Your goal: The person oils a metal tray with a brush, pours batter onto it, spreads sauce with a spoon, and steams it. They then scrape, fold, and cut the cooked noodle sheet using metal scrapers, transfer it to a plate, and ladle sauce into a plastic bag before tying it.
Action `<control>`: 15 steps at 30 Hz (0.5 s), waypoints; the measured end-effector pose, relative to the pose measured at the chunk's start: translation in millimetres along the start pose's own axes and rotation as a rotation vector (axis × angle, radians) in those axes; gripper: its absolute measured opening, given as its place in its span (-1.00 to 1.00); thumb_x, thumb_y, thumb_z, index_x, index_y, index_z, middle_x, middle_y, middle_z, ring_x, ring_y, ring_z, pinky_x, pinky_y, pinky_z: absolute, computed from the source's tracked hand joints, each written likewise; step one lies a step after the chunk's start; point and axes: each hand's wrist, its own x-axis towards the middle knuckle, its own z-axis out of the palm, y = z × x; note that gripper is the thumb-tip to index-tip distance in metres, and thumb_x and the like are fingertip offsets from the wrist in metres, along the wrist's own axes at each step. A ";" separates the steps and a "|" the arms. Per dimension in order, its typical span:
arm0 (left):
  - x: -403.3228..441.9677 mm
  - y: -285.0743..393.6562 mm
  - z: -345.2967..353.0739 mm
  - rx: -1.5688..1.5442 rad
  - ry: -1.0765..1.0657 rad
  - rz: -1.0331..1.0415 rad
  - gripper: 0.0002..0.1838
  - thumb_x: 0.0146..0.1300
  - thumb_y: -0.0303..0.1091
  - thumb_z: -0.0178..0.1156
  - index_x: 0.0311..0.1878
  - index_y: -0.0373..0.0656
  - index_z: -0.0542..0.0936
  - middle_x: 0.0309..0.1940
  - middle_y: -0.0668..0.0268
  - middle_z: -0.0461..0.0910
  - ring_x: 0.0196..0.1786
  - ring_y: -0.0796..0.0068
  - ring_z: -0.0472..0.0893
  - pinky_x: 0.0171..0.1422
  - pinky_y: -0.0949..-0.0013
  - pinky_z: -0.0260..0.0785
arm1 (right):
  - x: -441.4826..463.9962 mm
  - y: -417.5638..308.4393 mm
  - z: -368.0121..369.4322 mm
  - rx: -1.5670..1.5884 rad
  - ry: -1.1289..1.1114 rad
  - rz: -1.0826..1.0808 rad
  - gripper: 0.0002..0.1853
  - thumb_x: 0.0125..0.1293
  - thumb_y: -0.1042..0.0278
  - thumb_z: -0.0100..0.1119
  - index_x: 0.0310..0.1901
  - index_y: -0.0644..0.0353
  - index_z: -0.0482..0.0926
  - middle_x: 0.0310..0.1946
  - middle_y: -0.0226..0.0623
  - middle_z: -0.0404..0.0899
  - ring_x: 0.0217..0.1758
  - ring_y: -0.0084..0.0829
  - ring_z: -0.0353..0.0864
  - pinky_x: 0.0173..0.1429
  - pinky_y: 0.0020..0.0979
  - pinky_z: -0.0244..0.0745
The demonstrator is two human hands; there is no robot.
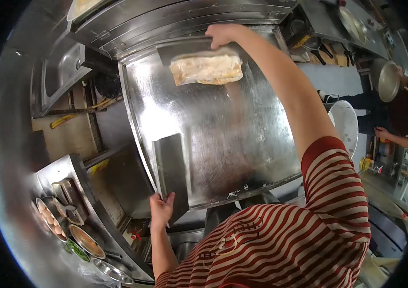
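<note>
My right hand reaches to the far side of the metal worktop, its fingers closed on the edge of a wide flat metal scraper. Just in front of that blade lies a pale, folded roll of food with yellowish-brown patches along its lower edge; it looks slightly blurred. At the near left corner, my left hand grips a second rectangular metal scraper, thumb on top. This blade lies over the left part of the worktop, apart from the food.
Left of the worktop is a sink. Lower left, a side counter carries a bowl of eggs, chopped greens and metal bowls. A white bucket stands at the right, near another person and a round pan.
</note>
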 end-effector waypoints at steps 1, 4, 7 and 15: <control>4.2 6.0 -3.9 -0.079 0.055 -0.054 -0.88 0.07 -0.49 0.18 -0.47 -0.34 0.47 -0.67 0.45 0.40 -0.55 0.73 0.28 -0.54 0.54 0.15 | -9.3 -5.8 9.5 -0.070 0.027 -0.108 -0.65 -0.16 0.29 0.15 -0.30 0.33 0.49 -0.40 -0.10 0.55 -0.28 -0.25 0.55 -0.23 -0.28 0.43; 29.7 2.4 -30.8 -0.022 0.088 0.260 -0.95 0.10 -0.55 0.12 -0.40 -0.33 0.47 -0.57 0.47 0.44 -0.51 0.74 0.30 -0.47 0.58 0.19 | -59.7 -39.4 21.3 -0.081 0.076 -0.239 -0.78 -0.10 0.34 0.13 -0.41 0.29 0.48 -0.49 -0.12 0.51 -0.38 -0.17 0.52 -0.33 -0.20 0.38; 57.6 50.8 -46.7 -0.115 0.261 0.105 -0.94 0.09 -0.55 0.09 -0.37 -0.36 0.47 -0.53 0.40 0.49 -0.48 0.69 0.36 -0.40 0.50 0.27 | -150.5 -86.9 40.0 -0.199 0.091 -0.198 -0.89 -0.05 0.39 0.09 -0.44 0.19 0.45 -0.55 -0.19 0.49 -0.41 -0.15 0.52 -0.36 -0.16 0.37; 241.8 138.9 -17.2 0.682 0.068 0.611 -0.83 0.02 -0.35 0.10 -0.43 -0.29 0.51 -0.50 -0.02 0.50 -0.32 -0.04 0.49 -0.24 0.07 0.33 | -229.1 -122.3 143.6 -0.136 -0.108 -0.228 -0.88 0.04 0.40 0.00 -0.35 0.06 0.49 -0.47 -0.26 0.50 -0.23 -0.25 0.52 -0.19 -0.16 0.35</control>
